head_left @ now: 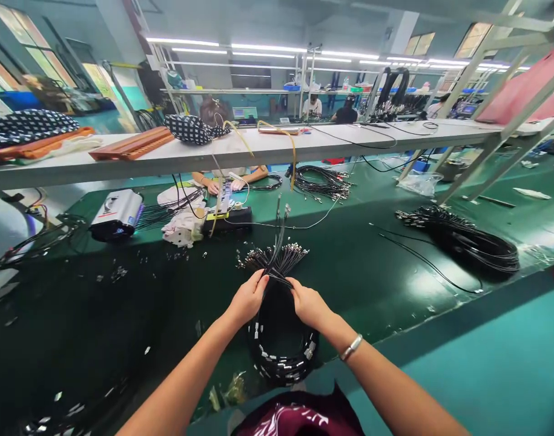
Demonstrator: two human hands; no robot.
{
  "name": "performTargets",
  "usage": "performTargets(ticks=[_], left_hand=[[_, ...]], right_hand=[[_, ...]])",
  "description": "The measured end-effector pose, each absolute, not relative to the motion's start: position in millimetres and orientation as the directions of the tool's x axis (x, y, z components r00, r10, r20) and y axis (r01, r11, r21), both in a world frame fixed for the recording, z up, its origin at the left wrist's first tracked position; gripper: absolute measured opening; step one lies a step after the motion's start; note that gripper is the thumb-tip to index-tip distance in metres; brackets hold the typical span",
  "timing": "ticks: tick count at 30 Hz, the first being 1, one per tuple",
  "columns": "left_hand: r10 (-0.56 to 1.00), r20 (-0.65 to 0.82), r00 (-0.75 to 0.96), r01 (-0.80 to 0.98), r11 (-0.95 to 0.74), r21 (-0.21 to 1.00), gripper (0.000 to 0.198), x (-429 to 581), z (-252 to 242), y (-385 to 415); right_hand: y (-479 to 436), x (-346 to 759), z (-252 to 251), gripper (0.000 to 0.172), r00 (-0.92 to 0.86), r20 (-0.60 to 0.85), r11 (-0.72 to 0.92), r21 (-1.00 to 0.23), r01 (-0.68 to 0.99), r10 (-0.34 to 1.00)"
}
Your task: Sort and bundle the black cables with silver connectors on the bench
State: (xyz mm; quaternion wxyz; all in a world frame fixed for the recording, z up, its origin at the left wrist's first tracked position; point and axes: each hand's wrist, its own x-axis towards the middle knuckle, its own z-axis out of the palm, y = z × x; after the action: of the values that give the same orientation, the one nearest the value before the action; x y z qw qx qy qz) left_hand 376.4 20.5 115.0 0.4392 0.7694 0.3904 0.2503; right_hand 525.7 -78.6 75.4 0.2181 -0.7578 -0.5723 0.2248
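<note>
A looped bundle of black cables point(283, 369) with white tags lies at the near edge of the green table, its metal-tipped ends fanned out beyond my hands. My left hand point(248, 298) is closed around cables at the left side of the crossing, where a few strands stick up. My right hand point(310, 306), below a silver bracelet, pinches cables at the right side of the same crossing. Both hands are close together above the loop.
A larger cable bundle point(476, 242) lies at the right, another coil point(319, 181) behind. A silver device point(117, 212) stands at the left. Across the green table point(349, 260), a person's hands point(238, 183) work under a white shelf point(331, 136). Small scraps lie at the left.
</note>
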Motion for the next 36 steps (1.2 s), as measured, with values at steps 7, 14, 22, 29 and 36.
performTargets(ticks=[7,14,22,29,36], left_hand=[[0.678,-0.165,0.716,0.595,-0.469,0.652,0.040,394,94,38],[0.722,-0.215,0.657,0.716,-0.510,0.476,0.043,400,57,30],[0.799,-0.107,0.592,0.777,-0.531,0.339,0.044,406,50,21],[0.805,0.017,0.593,0.799,-0.590,0.111,0.043,411,42,15],[0.808,0.031,0.588,0.805,-0.589,0.069,0.044,410,38,14]], right_hand=[[-79,536,58,0.037,0.254,-0.148,-0.283,-0.696,0.659,0.956],[-89,523,35,0.041,0.328,-0.205,-0.381,-0.623,0.683,0.922],[-95,526,27,0.036,0.373,0.025,-0.330,-0.412,0.849,0.928],[-99,524,11,0.035,0.406,0.112,-0.320,-0.446,0.836,0.907],[-96,524,5,0.031,0.445,0.143,-0.336,-0.467,0.818,0.884]])
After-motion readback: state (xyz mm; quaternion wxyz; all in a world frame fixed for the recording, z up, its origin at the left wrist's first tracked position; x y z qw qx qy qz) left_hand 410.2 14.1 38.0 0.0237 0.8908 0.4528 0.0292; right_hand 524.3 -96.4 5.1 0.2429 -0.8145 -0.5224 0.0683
